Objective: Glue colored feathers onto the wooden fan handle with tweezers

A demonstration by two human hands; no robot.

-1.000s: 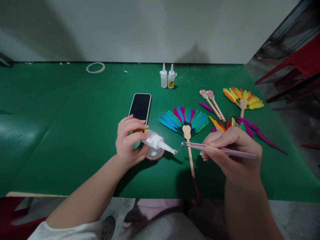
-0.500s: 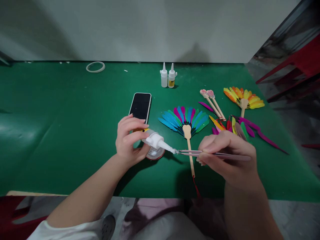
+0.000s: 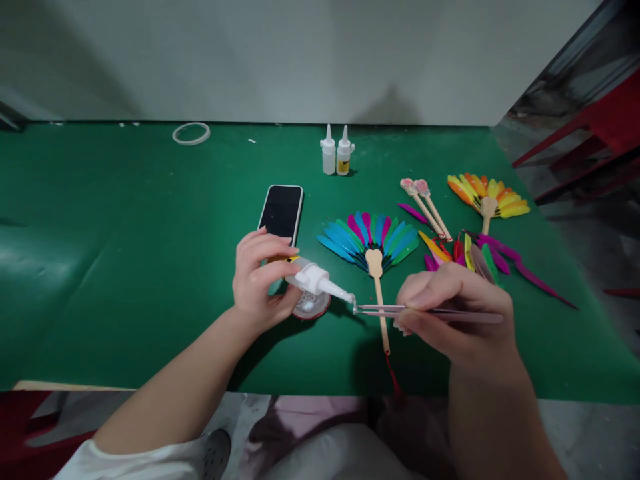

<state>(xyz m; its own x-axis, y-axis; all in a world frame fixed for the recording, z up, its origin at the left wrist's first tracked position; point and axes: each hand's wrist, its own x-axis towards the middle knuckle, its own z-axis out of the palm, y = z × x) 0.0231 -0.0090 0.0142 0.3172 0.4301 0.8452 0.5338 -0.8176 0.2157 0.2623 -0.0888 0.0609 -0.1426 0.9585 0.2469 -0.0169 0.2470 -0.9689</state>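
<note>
Left hand [image 3: 264, 275]: fingers curled closed around the bottle [image 3: 315, 277], which is tipped, nozzle [image 3: 336, 289] toward the right; too hard a squeeze could flood out glue, if glue it is.
Right hand [image 3: 457, 303]: thumb and fingers pinched on the tweezers [image 3: 465, 317], held nearly level above the fan's handle; a slack pinch could let them roll.
Tips: the prongs look slightly apart, meeting a shiny bit [image 3: 355, 307] just by the nozzle's end; whether they grip it is too small to tell. A weak grip or a bump from the nozzle could drop it.
Dish [image 3: 325, 312]: on the surface [image 3: 150, 267], partly under the bottle, small pale bits inside; a drip or a low wrist could foul or tip it.
Fan [image 3: 374, 262]: lying feathers-away below the tweezers; stray liquid could mark its handle or mat its feathers.
Phone [image 3: 281, 210]: flat just beyond the left fingers; a backward nudge could smear it.
</note>
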